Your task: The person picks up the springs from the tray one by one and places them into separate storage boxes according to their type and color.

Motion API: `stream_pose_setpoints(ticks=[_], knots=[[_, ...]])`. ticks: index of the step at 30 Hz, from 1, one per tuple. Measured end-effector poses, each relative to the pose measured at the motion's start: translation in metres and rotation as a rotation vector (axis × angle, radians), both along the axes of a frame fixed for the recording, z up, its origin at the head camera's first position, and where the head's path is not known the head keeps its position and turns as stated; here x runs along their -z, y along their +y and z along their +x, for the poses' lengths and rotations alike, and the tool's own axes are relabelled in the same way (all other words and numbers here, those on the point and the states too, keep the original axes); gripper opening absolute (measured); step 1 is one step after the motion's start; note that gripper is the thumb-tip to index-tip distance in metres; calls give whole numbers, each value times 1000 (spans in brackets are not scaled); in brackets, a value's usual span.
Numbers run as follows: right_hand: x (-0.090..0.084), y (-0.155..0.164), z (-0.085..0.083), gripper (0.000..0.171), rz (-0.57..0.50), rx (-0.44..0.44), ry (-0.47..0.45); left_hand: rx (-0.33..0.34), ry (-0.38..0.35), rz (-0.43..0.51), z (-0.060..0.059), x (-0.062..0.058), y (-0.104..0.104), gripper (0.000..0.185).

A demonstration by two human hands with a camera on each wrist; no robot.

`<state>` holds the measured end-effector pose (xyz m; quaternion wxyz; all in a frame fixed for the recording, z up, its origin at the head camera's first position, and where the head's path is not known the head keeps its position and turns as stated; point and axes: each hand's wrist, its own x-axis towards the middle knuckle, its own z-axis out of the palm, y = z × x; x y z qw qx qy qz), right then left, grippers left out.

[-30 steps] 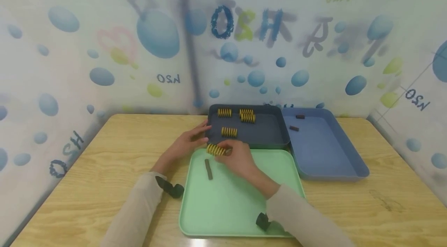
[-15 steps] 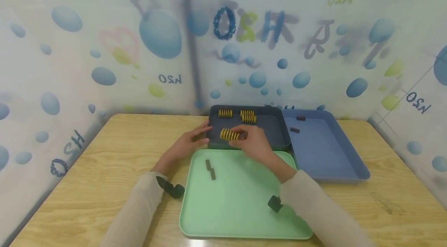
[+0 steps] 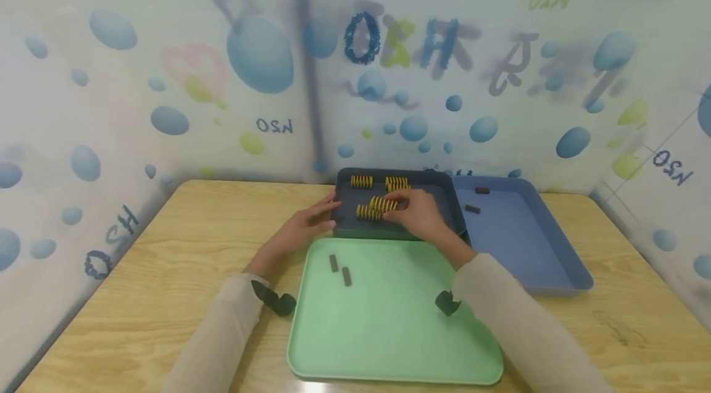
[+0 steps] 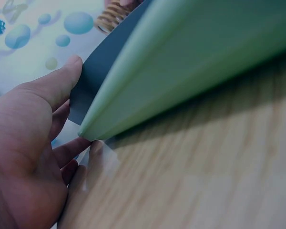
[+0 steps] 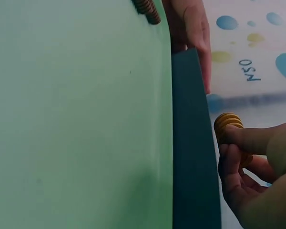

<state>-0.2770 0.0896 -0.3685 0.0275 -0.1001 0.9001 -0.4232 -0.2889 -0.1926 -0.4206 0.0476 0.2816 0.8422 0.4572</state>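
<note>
Our right hand is closed in a pinch, thumb and fingertips gripping one end of a yellow spring over the dark tray. We seem to hold it by its right end so that the coil sticks out clear of the fingers and lies level, much like the others. Our left hand grips nothing: its fingers are loosely extended and parted at the dark tray's left side, perhaps to steady it (whether they actually press, we cannot tell).

Just left of the held spring, and partly overlapped by it in the head view, lies a near yellow spring; we cannot tell whether the two touch. Farther back lie a far-left yellow spring and, to its right, a close pair of yellow springs, all on their sides.

On the near side, the green tray bears two small brown springs toward its far left corner, side by side and slightly apart. To the right, the blue tray holds two brown pieces near its far left. Keeping yellow and brown in different trays looks like sorting by kind. All three trays sit on the wooden table.
</note>
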Motion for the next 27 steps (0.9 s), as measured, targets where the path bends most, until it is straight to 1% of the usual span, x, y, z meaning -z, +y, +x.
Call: stream_pose_setpoints(ticks=[2,6,10,17,23,27], knots=[[2,2,-4,41,2,17,-7,6,-3,-5,6,-8,2,51],[6,3,-11,40,29,33,7,9,-2,-11,16,-23,4,49],[8,2,-18,40,52,38,6,1,10,-7,18,-25,4,49],[11,-2,-28,40,86,45,0,2,-1,3,16,-21,3,49],[12,-10,-35,38,125,34,29,-1,17,4,15,-21,2,49],[15,-12,-37,37,152,28,29,-3,10,-5,17,-23,4,50]])
